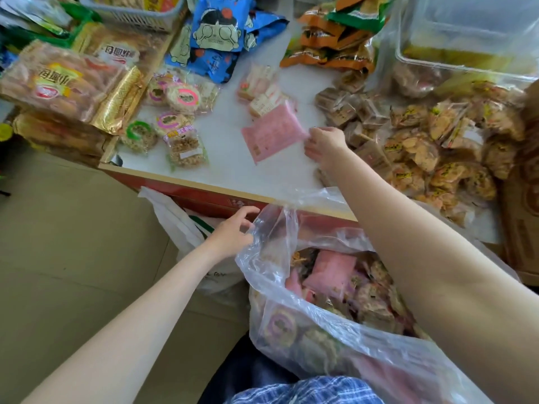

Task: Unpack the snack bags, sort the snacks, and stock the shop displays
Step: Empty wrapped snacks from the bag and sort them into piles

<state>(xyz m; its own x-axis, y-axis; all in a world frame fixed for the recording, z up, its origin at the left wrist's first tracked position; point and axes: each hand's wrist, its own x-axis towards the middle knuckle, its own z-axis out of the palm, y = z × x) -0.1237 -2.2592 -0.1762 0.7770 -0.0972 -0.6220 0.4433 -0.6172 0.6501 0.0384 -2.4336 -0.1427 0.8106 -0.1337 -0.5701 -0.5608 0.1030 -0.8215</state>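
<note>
A big clear plastic bag [280,234] full of mixed snack packets sits low in front of me. My left hand [233,231] holds its rim at the left side. My right hand [325,144] reaches over the white table [221,170] and pinches the corner of a pink snack packet [272,135] that lies flat there. More pink packets [329,275] show inside the bag. Round cakes with pink and green labels [175,112] lie in a group at the table's left.
Brown-wrapped squares [350,112] and a heap of yellow cracker packets [443,150] fill the table's right side. Blue cartoon bags [215,33], orange bags [329,39], a clear tub [466,33] and bread loaves [58,83] stand around. A white bag [175,223] hangs below the table edge.
</note>
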